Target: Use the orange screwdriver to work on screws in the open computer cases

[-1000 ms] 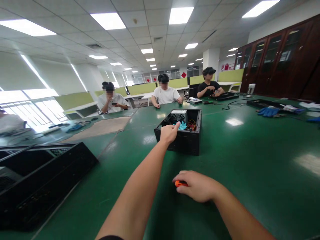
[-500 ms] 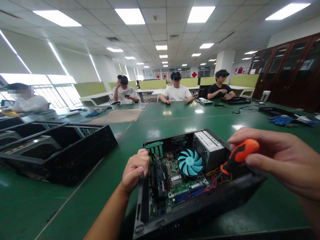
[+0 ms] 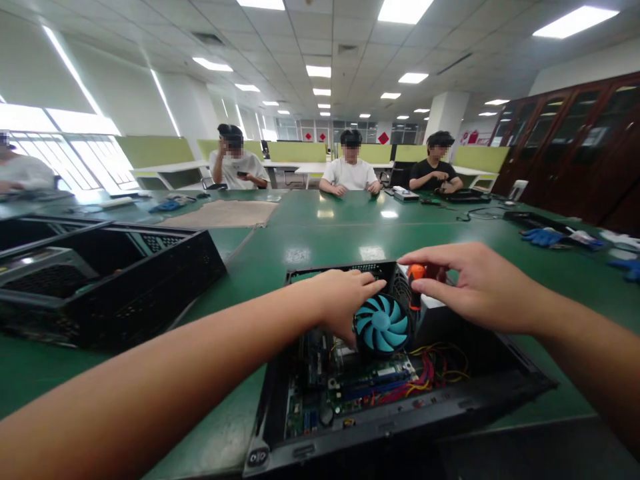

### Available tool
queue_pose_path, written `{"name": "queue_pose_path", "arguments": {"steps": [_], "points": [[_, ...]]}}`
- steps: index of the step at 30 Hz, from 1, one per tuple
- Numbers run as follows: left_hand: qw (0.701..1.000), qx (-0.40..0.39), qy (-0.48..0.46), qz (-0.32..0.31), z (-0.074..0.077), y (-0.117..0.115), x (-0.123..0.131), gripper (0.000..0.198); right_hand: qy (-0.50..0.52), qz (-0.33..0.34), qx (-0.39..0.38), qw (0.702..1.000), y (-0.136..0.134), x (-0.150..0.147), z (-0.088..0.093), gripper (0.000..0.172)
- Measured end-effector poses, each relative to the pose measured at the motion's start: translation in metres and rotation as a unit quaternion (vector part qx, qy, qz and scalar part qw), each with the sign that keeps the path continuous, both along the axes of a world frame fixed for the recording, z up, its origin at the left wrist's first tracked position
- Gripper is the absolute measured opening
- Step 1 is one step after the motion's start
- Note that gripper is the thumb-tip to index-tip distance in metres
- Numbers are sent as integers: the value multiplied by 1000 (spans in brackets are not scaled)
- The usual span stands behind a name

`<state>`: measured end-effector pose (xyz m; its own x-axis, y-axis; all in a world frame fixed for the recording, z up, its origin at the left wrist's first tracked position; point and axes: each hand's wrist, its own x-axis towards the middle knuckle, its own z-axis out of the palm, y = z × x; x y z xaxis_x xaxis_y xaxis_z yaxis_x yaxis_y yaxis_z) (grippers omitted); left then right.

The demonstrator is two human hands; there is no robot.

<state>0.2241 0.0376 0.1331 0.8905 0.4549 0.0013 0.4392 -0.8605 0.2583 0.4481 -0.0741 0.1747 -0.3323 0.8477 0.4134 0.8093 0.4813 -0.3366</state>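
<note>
An open black computer case (image 3: pixel 390 427) lies before me on the green table, its motherboard (image 3: pixel 370 383) and red and yellow cables (image 3: pixel 427 380) exposed. Inside it sits a round cooling fan (image 3: pixel 382 323) with turquoise blades. My left hand (image 3: pixel 345 300) reaches across the case to the fan's left edge, fingers stretched out; its thumb is partly hidden. In my right hand (image 3: pixel 465 283) is a screwdriver (image 3: pixel 416 287) with an orange and black handle, held upright between the fan and the power supply (image 3: pixel 430 310). Its tip is hidden from me.
Another black case (image 3: pixel 150 287) stands on the table to the left. Across the table sit several people, one in a black shirt (image 3: pixel 436 167). Blue gloves (image 3: pixel 543 237) and a black tray-like part (image 3: pixel 530 223) lie at the right. A brown sheet (image 3: pixel 225 213) lies farther back.
My left hand has let go of the case's left rim and moved right to the fan. My right hand has carried the screwdriver left, from the cables to beside the fan, turning it upright.
</note>
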Motion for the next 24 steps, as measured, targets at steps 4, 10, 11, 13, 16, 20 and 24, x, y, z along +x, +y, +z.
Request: {"name": "queue_pose_path", "arguments": {"steps": [4, 10, 11, 13, 16, 20, 24], "points": [[994, 65, 47, -77, -42, 4, 46, 120, -16, 12, -28, 999, -15, 17, -10, 28], [989, 101, 86, -63, -59, -8, 64, 126, -25, 27, -65, 997, -29, 36, -26, 24], [989, 103, 90, -52, -58, -9, 65, 128, -22, 23, -66, 997, -29, 37, -28, 24], [991, 90, 89, -39, -54, -9, 66, 127, -17, 15, -69, 997, -30, 39, -32, 24], [994, 41, 77, -61, -46, -1, 66, 114, -15, 15, -76, 997, -30, 39, -34, 25], [993, 20, 100, -66, -42, 8, 67, 114, -12, 24, -86, 996, -30, 35, -36, 25], [986, 3, 159, -55, -42, 10, 68, 112, -16, 34, -102, 994, -26, 31, -39, 24]]}}
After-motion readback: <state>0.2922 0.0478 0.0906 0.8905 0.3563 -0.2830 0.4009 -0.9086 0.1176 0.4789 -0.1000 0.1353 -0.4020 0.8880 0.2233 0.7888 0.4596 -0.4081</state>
